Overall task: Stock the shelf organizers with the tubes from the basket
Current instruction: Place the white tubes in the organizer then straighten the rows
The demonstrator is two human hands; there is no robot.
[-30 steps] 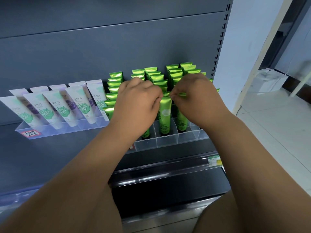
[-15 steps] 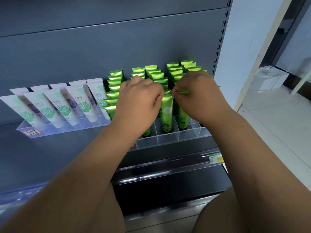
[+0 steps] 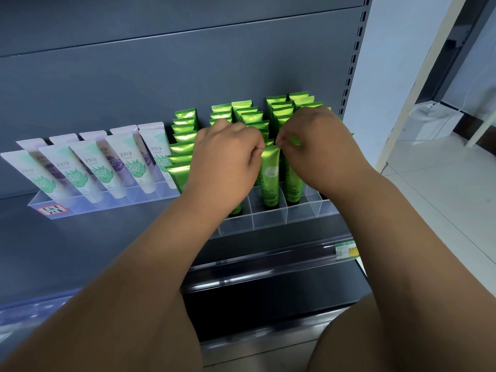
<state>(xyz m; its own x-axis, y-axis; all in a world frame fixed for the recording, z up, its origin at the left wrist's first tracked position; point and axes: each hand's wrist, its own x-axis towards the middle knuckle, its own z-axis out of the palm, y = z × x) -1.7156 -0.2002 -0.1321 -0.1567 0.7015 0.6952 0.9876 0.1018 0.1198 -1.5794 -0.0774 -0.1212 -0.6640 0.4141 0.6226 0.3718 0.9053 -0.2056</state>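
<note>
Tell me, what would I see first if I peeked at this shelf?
Rows of shiny green plastic tubes stand packed in a clear plastic organizer at the middle of the grey metal shelf. Right in front of them, the left hand and right hand meet with curled fingers, the right pinching a tube's flat top. To the left, pale white-and-mint tubes lean in a second clear tray.

so the divided organizer (image 3: 269, 220) sits on the shelf (image 3: 120, 237), packed with upright tubes (image 3: 269, 178), a tray (image 3: 112, 206) of leaning tubes (image 3: 104, 167) just left of it, and a price label (image 3: 346, 249) on the rail (image 3: 268, 253) below its front right corner
</note>
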